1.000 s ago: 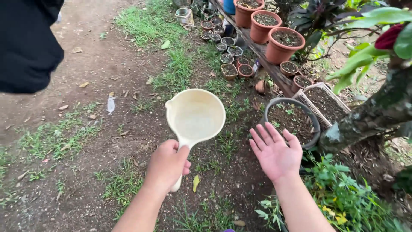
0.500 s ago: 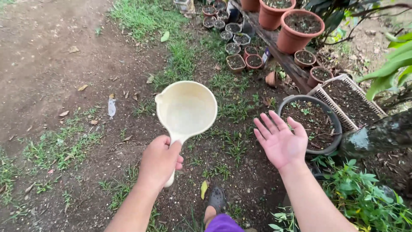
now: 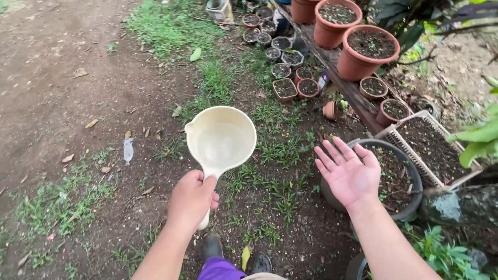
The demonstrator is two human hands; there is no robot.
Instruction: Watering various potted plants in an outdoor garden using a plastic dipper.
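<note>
Holding a cream plastic dipper (image 3: 220, 141) at centre frame, above grassy soil.
Left hand (image 3: 191, 201) closed around its handle; right hand (image 3: 348, 173) spread flat, palm up, empty, over a dark round pot (image 3: 402, 167) at right.

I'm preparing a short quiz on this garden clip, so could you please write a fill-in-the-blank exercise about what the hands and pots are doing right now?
1. The left hand grips the cream dipper by its ____.
2. The right hand is open, palm up, and holds ____.
3. The right hand hovers over a round black pot filled with ____.
4. The two large terracotta pots stand on a wooden ____.

Missing words: handle; nothing; soil; plank
</note>
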